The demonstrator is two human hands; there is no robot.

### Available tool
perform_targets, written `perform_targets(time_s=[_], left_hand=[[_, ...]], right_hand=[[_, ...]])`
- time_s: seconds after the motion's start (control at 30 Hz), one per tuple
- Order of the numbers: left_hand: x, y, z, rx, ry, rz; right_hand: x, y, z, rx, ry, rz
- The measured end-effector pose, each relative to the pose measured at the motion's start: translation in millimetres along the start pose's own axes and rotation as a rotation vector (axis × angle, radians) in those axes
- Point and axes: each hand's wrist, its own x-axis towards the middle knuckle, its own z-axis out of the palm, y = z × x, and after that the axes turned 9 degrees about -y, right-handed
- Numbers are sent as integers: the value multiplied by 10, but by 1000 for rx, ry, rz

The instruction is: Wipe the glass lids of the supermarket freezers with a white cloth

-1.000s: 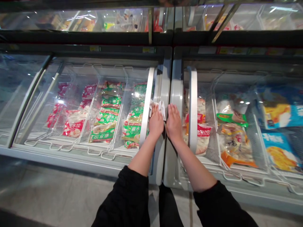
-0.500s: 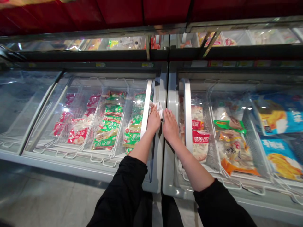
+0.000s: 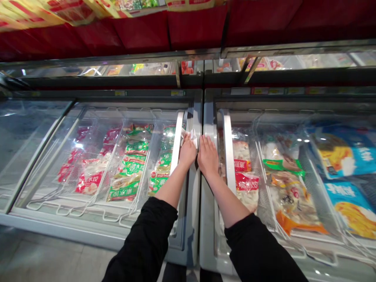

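Observation:
My left hand (image 3: 187, 152) presses a small white cloth (image 3: 192, 137) against the grey frame of the left freezer chest (image 3: 194, 188), beside its white lid handle (image 3: 175, 145). My right hand (image 3: 207, 156) lies flat, fingers together, on the grey edge of the right freezer chest (image 3: 207, 219), holding nothing. The white handle of the right lid (image 3: 228, 152) stands just right of that hand. Both arms wear black sleeves.
Under the curved glass lids lie wire baskets of frozen food: red packs (image 3: 88, 182) and green packs (image 3: 129, 172) on the left, mixed packs (image 3: 282, 168) and blue-yellow boxes (image 3: 343, 156) on the right. A second freezer row (image 3: 147, 69) and red shelving (image 3: 176, 27) stand behind. Grey floor lies lower left.
The view has tilted upward and the hands have slid a little farther up the freezer frames; the left hand keeps the cloth pressed to the frame.

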Motion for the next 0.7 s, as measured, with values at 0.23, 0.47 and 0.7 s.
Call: perform_targets(time_s=[0.23,0.47,0.7], left_hand=[[720,434,-165,12,14,-26],[678,422,-129,42,48,-58],[1340,552,-167,33,42,-82]], right_hand=[[10,-16,14,-20,17,5],[2,-12,25,-44,31,-15],[13,-26,23,-79,18,14]])
